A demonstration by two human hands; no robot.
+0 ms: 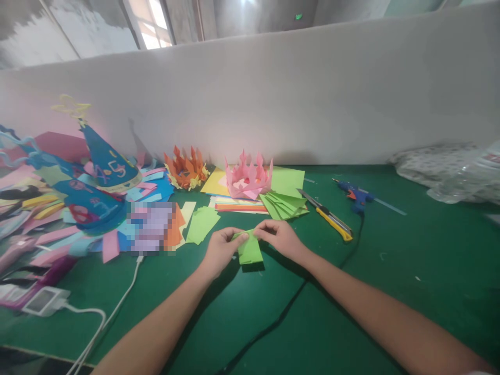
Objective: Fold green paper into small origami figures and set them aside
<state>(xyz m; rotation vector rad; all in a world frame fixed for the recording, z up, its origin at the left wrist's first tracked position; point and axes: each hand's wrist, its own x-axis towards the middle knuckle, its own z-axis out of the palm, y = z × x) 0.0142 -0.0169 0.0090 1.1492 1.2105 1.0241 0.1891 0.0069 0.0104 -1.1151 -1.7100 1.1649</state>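
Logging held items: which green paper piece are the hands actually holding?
The folded green piece pinched between left hand and right hand; the fanned green stack and loose green sheet lie untouched.

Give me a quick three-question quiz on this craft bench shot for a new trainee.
1. True or false: the left hand and the right hand both pinch the folded green paper.
2. What lies just right of the yellow knife? A) scissors B) blue glue gun C) tape roll
3. What colour is the paper crown beside the fan of green pieces?
Key: 1 true; 2 B; 3 pink.
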